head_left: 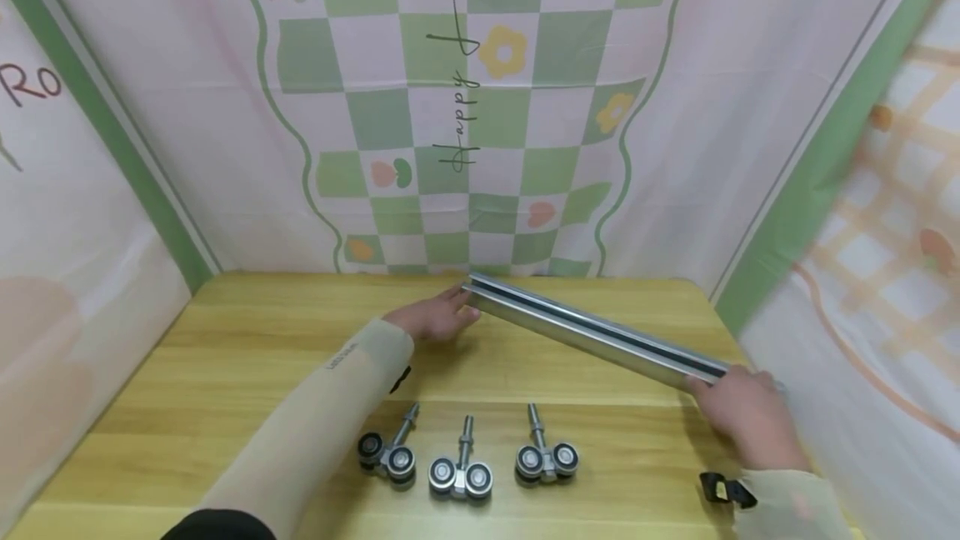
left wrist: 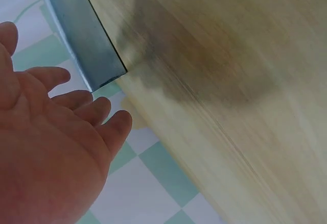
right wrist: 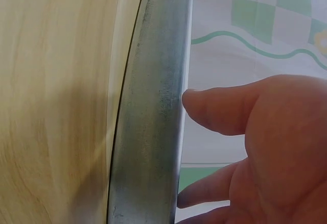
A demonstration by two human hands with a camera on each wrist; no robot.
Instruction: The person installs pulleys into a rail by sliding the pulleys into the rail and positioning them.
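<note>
A long silver metal channel rail [head_left: 581, 338] slants over the table, its slotted side facing up. My right hand [head_left: 750, 417] grips it near the right end, thumb at the near edge; the right wrist view has the thumb [right wrist: 217, 106] against the edge of the rail [right wrist: 150, 112]. At the far left end is my left hand [head_left: 437, 317]. Its fingers are loosely extended beside the end of the rail [left wrist: 89, 40] in the left wrist view, not curled round it.
Three twin-axle roller trolleys with threaded bolts, a left one [head_left: 388, 457], a middle one [head_left: 461, 475] and a right one [head_left: 547, 461], lie on the wooden table [head_left: 247, 357] in front of me. A printed curtain [head_left: 540, 123] hangs behind the table's far edge.
</note>
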